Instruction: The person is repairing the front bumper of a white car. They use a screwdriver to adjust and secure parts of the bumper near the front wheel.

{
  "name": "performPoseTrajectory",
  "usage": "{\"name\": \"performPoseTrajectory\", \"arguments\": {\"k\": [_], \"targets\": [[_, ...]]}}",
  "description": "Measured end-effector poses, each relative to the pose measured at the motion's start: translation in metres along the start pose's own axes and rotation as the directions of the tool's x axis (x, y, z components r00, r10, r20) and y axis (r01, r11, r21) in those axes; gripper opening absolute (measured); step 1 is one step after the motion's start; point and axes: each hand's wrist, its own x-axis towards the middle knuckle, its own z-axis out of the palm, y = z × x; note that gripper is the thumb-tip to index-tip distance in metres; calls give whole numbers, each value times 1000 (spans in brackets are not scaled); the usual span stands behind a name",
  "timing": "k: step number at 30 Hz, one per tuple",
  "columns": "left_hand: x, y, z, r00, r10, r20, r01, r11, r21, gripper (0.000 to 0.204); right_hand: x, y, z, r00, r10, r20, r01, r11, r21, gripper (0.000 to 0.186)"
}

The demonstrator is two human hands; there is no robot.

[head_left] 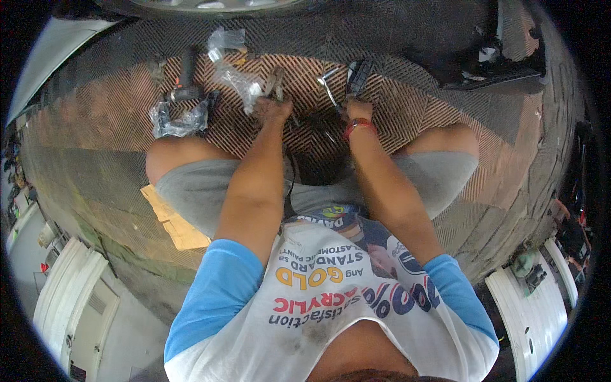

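Gripping a brownish metal piece (pixel 275 79) is the left hand (pixel 272 110), beside clear plastic (pixel 237 81); the right hand (pixel 358 110) clasps a dark flat piece (pixel 361 77).

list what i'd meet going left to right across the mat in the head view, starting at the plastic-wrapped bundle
Plastic-wrapped bundle, clear plastic bag, left hand, silver metal tool, right hand, large black panel.

You wear a white, printed shirt (pixel 305 347) — sleeves (pixel 213 299) light blue — with grey shorts (pixel 439 181) and a red wristband (pixel 359 126).
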Motion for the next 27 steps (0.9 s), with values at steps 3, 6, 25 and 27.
{"name": "performPoseTrajectory", "arguments": {"k": [3, 6, 25, 27], "targets": [[-14, -5, 11, 977, 55, -206, -25, 989, 145, 107, 24, 49, 14, 970, -242, -15, 201, 837, -509, 28], [-32, -14, 16, 867, 222, -447, -113, 959, 258, 89, -16, 17, -1, 994, -69, -89, 48, 975, -219, 35], [-53, 33, 39, 790, 604, -106, -602, 731, -321, 32, -21, -45, -68, 998, -39, -47, 48, 973, 224, 79], [-50, 57, 10, 800, 595, -78, -531, 641, -555, 30, -39, -78, -84, 999, 10, 38, -31, 802, 597, 65]]}}
